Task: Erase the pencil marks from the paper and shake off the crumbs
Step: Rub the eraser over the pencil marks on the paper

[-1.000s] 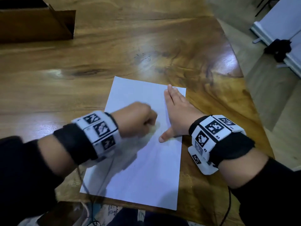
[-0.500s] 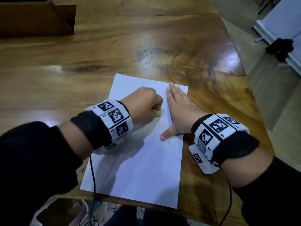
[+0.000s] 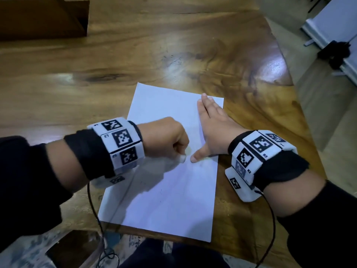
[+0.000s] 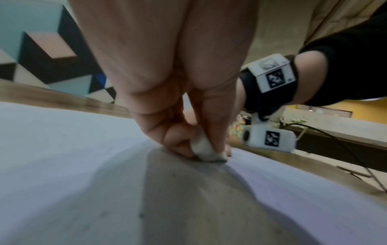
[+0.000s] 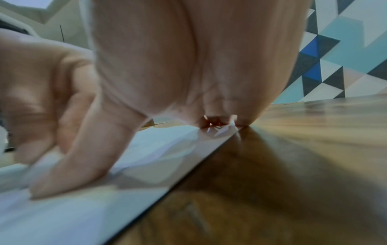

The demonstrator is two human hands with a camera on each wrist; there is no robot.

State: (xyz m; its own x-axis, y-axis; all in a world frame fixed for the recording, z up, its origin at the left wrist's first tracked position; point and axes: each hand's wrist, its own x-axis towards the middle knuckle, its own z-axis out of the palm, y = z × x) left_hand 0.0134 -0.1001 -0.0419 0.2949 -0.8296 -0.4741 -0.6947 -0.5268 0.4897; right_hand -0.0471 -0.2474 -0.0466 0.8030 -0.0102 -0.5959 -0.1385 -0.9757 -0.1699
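Observation:
A white sheet of paper [image 3: 170, 192] lies on the wooden table [image 3: 135, 55] near its front edge. My left hand [image 3: 166, 140] is curled over the middle of the sheet and pinches a small white eraser [image 4: 202, 147], whose tip touches the paper [image 4: 83, 165]. The eraser barely shows under the fist in the head view. My right hand [image 3: 210, 128] lies flat on the sheet's right side with straight fingers and the thumb spread toward the left hand. Its thumb presses the paper [image 5: 73, 207] in the right wrist view. A few dark specks lie on the sheet.
A brown cardboard box [image 3: 42, 18] stands at the table's far left. The table's right edge [image 3: 301, 117] runs diagonally close to the right hand, with floor beyond it. A black cable [image 3: 94, 209] hangs from the left wristband over the front edge.
The left hand with the eraser slid away from me up the sheet, then back toward me to just beside the right thumb. The right hand stayed flat on the paper.

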